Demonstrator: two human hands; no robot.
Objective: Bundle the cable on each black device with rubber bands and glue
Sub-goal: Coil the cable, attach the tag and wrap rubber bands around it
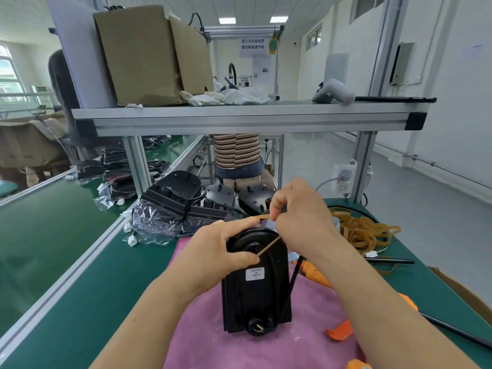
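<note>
Your left hand (213,251) grips the top of the black device (257,294) from 10 o'clock, thumb pinning one end of a tan rubber band (269,245). The device stands upright on the pink cloth (234,347). Your right hand (300,217), at 1 o'clock, pinches the band taut. Loose rubber bands (364,231) lie at 2 o'clock.

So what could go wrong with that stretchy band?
The rubber band is pulled tight between the left hand and the right hand. If either grip slips, it may snap back onto fingers. The black device is propped up on end on the soft pink cloth, so it might tip over if the left hand lets go.
</note>
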